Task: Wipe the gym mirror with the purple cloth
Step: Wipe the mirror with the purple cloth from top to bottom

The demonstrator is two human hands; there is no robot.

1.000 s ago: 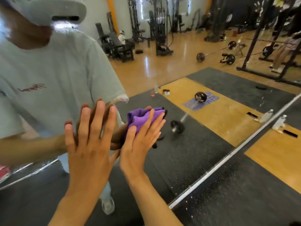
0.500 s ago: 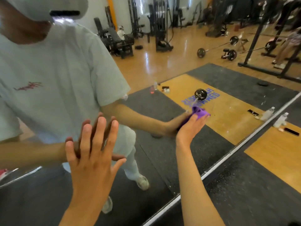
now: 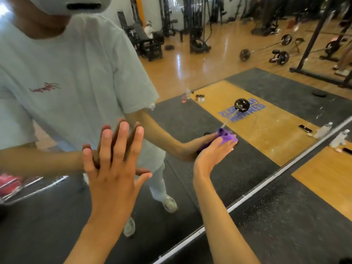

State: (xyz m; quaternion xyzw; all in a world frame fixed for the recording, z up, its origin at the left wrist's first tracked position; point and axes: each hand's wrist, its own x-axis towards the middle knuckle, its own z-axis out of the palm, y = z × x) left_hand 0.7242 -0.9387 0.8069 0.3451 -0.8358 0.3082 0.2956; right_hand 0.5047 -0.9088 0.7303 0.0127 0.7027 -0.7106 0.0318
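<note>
From my feed, the left hand [image 3: 114,168] is flat against the gym mirror [image 3: 190,82], fingers straight and spread, holding nothing. To its right, the right hand [image 3: 213,151] presses the bunched purple cloth [image 3: 227,137] against the glass with fingers extended, the cloth sitting between palm and mirror, low on the pane. Farther right, I see the mirror's lower frame [image 3: 266,180] running diagonally above the speckled black floor mat [image 3: 285,216].
</note>
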